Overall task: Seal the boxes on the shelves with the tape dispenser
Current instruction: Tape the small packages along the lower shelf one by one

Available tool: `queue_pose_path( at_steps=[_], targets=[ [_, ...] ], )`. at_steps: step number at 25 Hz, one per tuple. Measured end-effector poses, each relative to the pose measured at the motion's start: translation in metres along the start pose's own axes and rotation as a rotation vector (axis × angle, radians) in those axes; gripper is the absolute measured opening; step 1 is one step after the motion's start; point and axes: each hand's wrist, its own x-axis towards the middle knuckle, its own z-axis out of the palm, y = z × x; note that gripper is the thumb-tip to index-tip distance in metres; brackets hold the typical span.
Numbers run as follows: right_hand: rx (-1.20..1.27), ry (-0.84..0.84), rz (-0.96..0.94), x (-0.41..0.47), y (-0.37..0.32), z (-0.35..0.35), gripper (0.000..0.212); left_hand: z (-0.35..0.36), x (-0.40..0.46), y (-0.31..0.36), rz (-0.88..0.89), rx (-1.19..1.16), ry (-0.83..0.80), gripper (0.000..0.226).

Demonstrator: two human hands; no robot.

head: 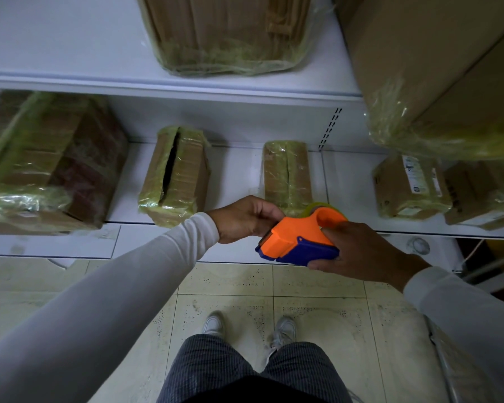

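Head view: the right hand (361, 251) grips the dispenser (300, 237) at 3 o'clock, the left hand (242, 218) closed on its front, and a lost tape end could foul sealing the gaping box (175, 175) at 11 o'clock.

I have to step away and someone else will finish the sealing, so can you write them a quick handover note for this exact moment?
Right hand: grip closed around the orange and blue tape dispenser, held in front of the lower shelf.
Left hand: at the dispenser's front end, fingers curled; whether it pinches the tape end cannot be seen.
Boxes: the middle-left box has a dark open gap along its top seam. The box beside it looks taped over.
Done: most boxes in view carry yellowish tape.
Left: probably close the gapped box first, then check the others.
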Motion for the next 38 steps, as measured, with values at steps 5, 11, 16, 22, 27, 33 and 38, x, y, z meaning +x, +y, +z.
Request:
queue_pose_path(
  at_steps=[5, 11, 16, 22, 27, 33, 38],
  targets=[
    [0.000, 0.014, -0.005, 0.003, 0.004, 0.002, 0.050, 0.005, -0.001, 0.009, 0.055, -0.017, 0.070, 0.025],
    [0.011, -0.047, -0.004, 0.002, 0.001, 0.000, 0.052, 0.005, -0.003, 0.013, -0.042, -0.194, 0.012, 0.026],
    [-0.055, 0.086, -0.076, 0.005, 0.002, -0.008, 0.043, -0.001, 0.000, 0.015, -0.071, -0.136, 0.065, 0.024],
    [-0.064, 0.199, -0.178, 0.011, 0.003, -0.007, 0.038, -0.013, -0.003, 0.014, -0.100, -0.160, 0.021, 0.016],
    [-0.074, 0.240, -0.193, 0.018, 0.005, -0.005, 0.039, -0.009, -0.002, 0.020, -0.132, -0.155, 0.011, 0.019],
    [-0.149, 0.111, -0.001, -0.043, 0.066, 0.018, 0.060, -0.094, -0.047, 0.027, -0.083, -0.222, 0.537, 0.036],
    [-0.204, 0.314, -0.162, -0.012, 0.052, 0.003, 0.048, -0.033, -0.011, 0.035, -0.098, 0.149, 0.138, 0.023]
  ],
)
